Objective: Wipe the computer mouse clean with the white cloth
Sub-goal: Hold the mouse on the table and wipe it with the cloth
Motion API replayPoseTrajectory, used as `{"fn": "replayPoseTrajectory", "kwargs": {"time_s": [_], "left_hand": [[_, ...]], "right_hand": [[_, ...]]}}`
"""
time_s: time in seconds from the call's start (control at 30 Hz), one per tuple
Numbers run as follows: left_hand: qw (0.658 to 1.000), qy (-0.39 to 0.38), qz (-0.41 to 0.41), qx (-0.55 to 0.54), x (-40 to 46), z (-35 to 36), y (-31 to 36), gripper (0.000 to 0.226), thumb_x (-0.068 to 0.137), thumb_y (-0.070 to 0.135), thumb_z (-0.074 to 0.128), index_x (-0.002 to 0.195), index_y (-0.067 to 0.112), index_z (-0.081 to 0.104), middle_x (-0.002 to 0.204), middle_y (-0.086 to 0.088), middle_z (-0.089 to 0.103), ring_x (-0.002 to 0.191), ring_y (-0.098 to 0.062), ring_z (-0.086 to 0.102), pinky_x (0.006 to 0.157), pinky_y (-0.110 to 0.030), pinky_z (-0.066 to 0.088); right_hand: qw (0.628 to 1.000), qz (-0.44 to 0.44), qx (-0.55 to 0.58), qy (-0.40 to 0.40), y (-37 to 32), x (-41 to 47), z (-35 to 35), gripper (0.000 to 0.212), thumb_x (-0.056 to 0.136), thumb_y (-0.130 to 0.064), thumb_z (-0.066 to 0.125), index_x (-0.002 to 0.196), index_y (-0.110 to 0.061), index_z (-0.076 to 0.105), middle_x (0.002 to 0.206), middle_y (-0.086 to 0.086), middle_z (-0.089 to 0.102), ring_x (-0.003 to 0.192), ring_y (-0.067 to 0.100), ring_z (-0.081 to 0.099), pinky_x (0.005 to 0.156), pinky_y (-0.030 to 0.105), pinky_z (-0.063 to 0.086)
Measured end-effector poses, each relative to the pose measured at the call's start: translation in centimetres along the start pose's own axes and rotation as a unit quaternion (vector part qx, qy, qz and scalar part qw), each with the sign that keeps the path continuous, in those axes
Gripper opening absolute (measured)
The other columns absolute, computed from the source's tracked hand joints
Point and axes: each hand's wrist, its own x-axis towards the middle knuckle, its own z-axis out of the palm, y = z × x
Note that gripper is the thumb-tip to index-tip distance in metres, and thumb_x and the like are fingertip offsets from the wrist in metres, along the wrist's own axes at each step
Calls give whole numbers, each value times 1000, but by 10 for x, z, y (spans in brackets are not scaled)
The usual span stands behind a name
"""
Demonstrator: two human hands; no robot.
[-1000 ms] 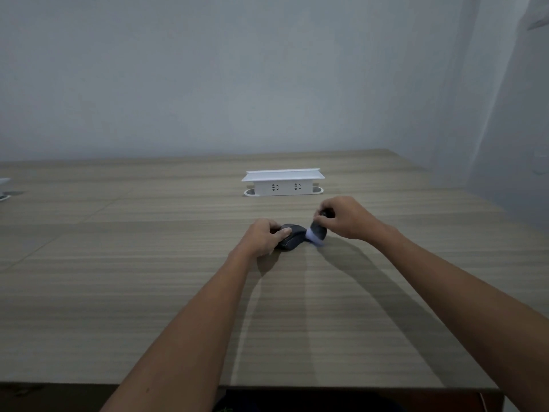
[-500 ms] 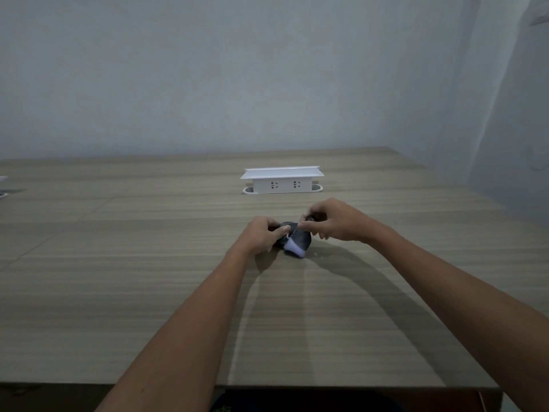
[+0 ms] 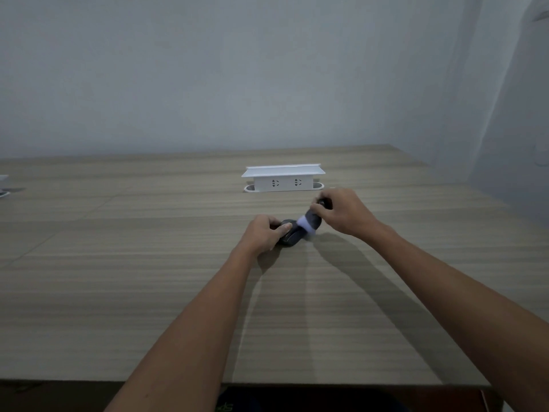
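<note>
Two hands meet just in front of the socket box [image 3: 283,179]. Left hand [image 3: 264,233] fingers grip the dark, rounded mouse [image 3: 289,236] on the table [image 3: 148,263]. Right hand [image 3: 346,211] fingers pinch a bunched cloth [image 3: 310,223], dark with a white edge, touching the mouse.

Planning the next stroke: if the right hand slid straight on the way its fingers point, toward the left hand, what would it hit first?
Probably the mouse, held by the left hand. The right hand grips a cloth that already seems to touch it; depth is unclear.
</note>
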Motion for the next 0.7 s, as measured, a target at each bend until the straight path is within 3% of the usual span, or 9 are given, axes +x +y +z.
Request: {"fn": "replayPoseTrajectory", "kwargs": {"time_s": [0.17, 0.33, 0.47, 0.6, 0.7], "left_hand": [[1000, 2, -2, -7, 0, -1, 2, 30, 93, 34, 65, 106, 10, 77, 99, -12, 77, 89, -25, 69, 84, -40, 55], [1000, 10, -5, 0, -2, 1, 4, 31, 94, 34, 64, 109, 10, 75, 102, -14, 76, 89, -25, 68, 82, -37, 55], [1000, 5, -4, 3, -2, 1, 3, 30, 94, 34, 63, 107, 10, 75, 101, -16, 76, 98, -33, 70, 86, -42, 56], [1000, 0, 6, 5, -4, 0, 3, 31, 95, 34, 62, 111, 10, 75, 102, -12, 77, 99, -28, 70, 88, -40, 54], [1000, -15, 9, 1, -3, -2, 0, 31, 95, 34, 61, 111, 12, 75, 102, -15, 76, 83, -24, 67, 77, -34, 53]], "right_hand": [[991, -58, 44, -110, -13, -9, -1, 10, 88, -22, 68, 84, -15, 74, 70, -9, 66, 57, -3, 57, 57, 12, 41], [1000, -12, -26, -13, 6, -5, -5, 11, 85, -18, 65, 79, -14, 73, 78, -1, 71, 73, 14, 63, 67, 27, 45], [995, -12, 52, -84, 0, -12, -9, 11, 87, -22, 69, 82, -14, 75, 66, -10, 65, 52, 0, 57, 57, 17, 45], [999, 6, -34, -39, 17, -8, -4, 13, 86, -18, 66, 81, -10, 74, 78, 1, 71, 73, 17, 65, 66, 27, 46], [999, 32, 23, -20, 18, -7, -8, 12, 86, -19, 67, 81, -12, 75, 77, 0, 71, 68, 14, 63, 65, 27, 50]]}}
